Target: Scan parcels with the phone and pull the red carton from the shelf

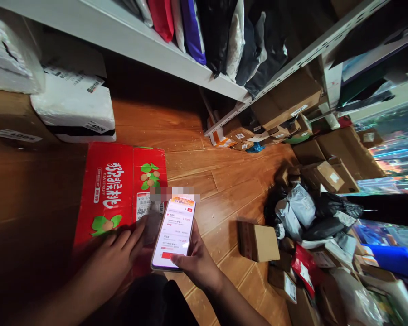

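Observation:
My right hand (195, 262) holds a smartphone (174, 233) upright, its lit screen showing a shopping or order list. My left hand (117, 256) rests flat on a red kiwi-fruit carton (110, 190) lying on the wooden floor, fingers spread, near the carton's white shipping label (148, 206). The phone hovers just right of that label. The left hand holds nothing.
White foam boxes (75, 106) and a brown carton (13, 122) sit under a white shelf (122, 36) of bagged parcels. A small cardboard box (260, 242) lies on the floor. Heaps of parcels and cartons (313, 213) fill the right side.

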{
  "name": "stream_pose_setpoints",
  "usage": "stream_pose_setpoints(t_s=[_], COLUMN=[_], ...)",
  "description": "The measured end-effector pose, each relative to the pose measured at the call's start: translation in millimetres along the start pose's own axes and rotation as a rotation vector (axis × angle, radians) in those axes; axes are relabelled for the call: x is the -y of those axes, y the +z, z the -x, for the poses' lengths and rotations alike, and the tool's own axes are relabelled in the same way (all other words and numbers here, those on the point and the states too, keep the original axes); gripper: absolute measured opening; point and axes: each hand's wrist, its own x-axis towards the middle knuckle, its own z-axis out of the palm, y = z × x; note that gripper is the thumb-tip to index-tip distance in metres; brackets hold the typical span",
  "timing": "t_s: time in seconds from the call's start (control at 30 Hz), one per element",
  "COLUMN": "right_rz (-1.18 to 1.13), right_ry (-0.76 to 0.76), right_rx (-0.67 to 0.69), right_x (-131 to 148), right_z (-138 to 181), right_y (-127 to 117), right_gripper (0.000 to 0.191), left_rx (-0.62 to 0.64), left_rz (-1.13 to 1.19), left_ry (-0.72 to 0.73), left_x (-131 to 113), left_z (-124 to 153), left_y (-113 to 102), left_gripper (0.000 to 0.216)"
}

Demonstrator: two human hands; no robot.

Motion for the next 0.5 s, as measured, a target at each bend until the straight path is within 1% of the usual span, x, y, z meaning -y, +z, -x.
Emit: stream_pose_setpoints(t_s=[0.07, 0.23, 0.37, 0.5], right_rz=[0.016, 0.025, 0.02, 0.042], right_ry=[-0.012, -0.031, -0.013, 0.004], right_rx=[-0.009, -0.028, -0.102, -0.16], right_x=[1, 0, 0, 5], right_z=[0, 2, 6, 8], right_y=[0, -5, -13, -19], right_gripper=[0.074, 0.074, 0.076, 0.078], left_rx=[0.025, -0.015, -0.051, -0.043], left_rz=[0.005, 0.038, 0.074, 0.072], left_ry=[-0.004, -0.045, -0.063, -0.101], left_x=[0, -3, -5, -7], left_z=[0, -2, -6, -7], left_y=[-2, -2, -2, -4], left_gripper=[0.055, 0.051, 0.047, 0.046])
